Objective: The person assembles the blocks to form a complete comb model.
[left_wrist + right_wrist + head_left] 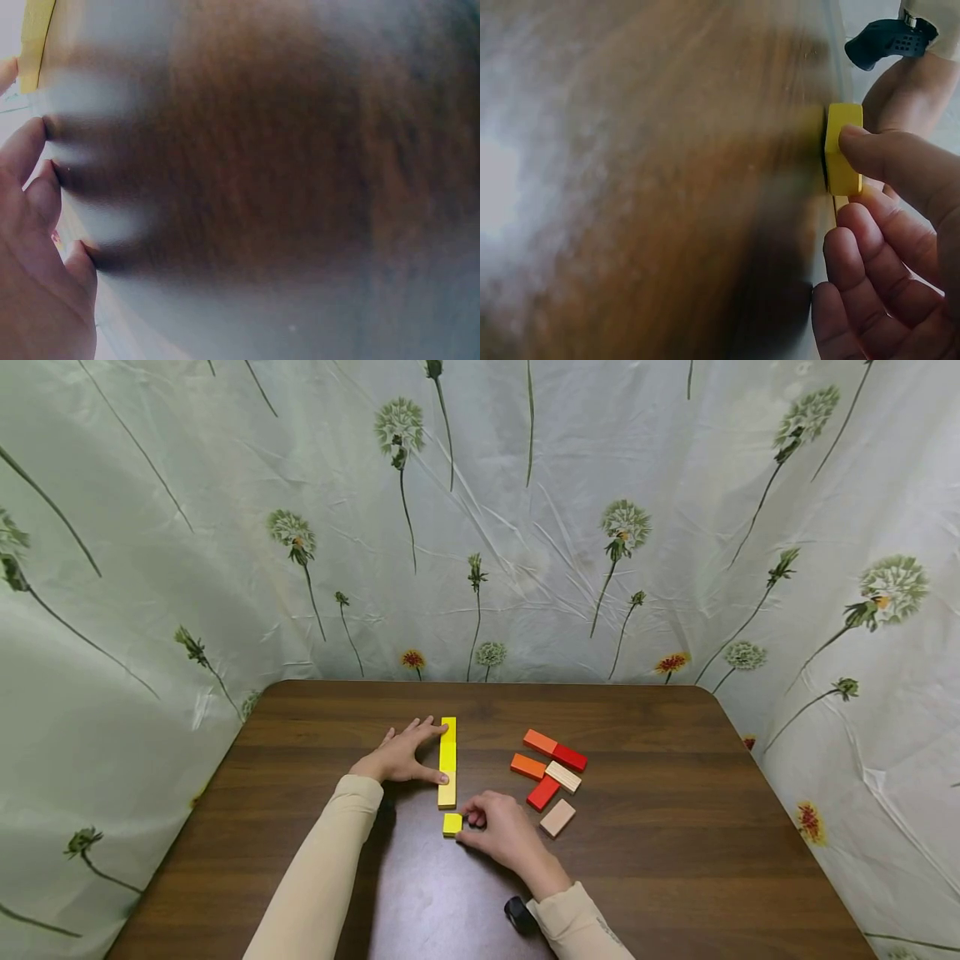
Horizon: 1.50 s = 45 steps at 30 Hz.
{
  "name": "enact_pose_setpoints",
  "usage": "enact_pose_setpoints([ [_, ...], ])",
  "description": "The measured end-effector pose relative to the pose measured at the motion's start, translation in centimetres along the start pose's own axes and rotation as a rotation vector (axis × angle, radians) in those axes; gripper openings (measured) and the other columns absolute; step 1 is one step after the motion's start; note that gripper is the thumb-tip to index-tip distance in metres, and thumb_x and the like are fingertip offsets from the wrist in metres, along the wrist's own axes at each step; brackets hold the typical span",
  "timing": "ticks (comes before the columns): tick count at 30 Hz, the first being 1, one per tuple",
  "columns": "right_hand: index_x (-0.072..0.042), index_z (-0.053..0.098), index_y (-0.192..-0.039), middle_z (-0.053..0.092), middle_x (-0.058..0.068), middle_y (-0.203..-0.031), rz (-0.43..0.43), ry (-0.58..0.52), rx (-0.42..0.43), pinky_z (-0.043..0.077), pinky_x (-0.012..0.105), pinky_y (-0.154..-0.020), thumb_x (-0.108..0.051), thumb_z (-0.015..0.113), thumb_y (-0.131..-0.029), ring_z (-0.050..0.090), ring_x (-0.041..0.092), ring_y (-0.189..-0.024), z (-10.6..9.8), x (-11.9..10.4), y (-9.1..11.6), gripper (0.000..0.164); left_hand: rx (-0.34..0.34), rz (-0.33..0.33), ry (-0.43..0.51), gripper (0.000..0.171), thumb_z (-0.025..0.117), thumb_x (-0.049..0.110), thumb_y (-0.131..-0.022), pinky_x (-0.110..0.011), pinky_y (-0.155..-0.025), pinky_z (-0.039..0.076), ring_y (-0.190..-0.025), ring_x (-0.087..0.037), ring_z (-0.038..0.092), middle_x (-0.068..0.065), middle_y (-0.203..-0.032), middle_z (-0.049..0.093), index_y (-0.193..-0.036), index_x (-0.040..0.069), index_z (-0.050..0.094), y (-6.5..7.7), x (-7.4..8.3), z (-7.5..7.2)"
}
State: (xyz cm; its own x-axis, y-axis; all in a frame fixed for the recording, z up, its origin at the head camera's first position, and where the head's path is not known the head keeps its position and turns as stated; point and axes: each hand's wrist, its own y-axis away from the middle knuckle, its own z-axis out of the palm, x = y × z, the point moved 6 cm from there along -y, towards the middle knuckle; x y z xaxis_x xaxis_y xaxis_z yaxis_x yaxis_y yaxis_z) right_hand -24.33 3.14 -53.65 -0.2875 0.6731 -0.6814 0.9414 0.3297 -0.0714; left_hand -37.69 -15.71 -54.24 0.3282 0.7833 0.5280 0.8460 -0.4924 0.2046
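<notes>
A straight row of yellow blocks (pixel 447 752) lies on the table, its near block (pixel 447 793) a paler yellow. My left hand (pixel 401 756) is spread at the row's left side, with thumb and index fingertip touching it; the other fingers reach to the table. Just short of the row's near end, a separate yellow block (pixel 452 825) is pinched between thumb and fingers of my right hand (pixel 504 831). In the right wrist view the thumb presses on that yellow block (pixel 844 161), its other fingers loosely bent.
Right of the row lie an orange block (pixel 528 767), another orange block (pixel 540 742) touching a red block (pixel 570 757), a second red block (pixel 543 793), a striped pale block (pixel 563 777) and a plain pale block (pixel 558 818). A flowered curtain (pixel 525 527) hangs behind the table (pixel 675 860).
</notes>
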Motion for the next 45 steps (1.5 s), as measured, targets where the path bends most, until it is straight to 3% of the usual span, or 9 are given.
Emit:
enact_pose_setpoints([
  [32,-0.013,0.077,-0.103,0.066,-0.004,-0.086,-0.021,-0.017,0.044,0.051,0.019,-0.072,-0.016,0.091,-0.086,0.057,0.004,-0.077,0.4,-0.1,-1.1,0.021,0.008,-0.003,0.006,0.106,0.087,0.062,-0.083,-0.076,-0.129,0.002,-0.168,-0.042,0.011,-0.015,-0.181,0.018,-0.168,0.024,0.038,0.0,0.2,0.0],
  [45,-0.012,0.080,-0.116,0.067,-0.003,-0.085,-0.021,-0.023,0.024,0.052,0.019,-0.071,-0.018,0.091,-0.087,0.059,0.005,-0.076,0.7,-0.2,-1.5,0.031,0.009,-0.009,-0.002,0.105,0.086,0.063,-0.083,-0.076,-0.129,0.002,-0.168,-0.043,0.012,-0.016,-0.181,0.018,-0.168,0.024,0.039,0.1,0.2,0.0],
])
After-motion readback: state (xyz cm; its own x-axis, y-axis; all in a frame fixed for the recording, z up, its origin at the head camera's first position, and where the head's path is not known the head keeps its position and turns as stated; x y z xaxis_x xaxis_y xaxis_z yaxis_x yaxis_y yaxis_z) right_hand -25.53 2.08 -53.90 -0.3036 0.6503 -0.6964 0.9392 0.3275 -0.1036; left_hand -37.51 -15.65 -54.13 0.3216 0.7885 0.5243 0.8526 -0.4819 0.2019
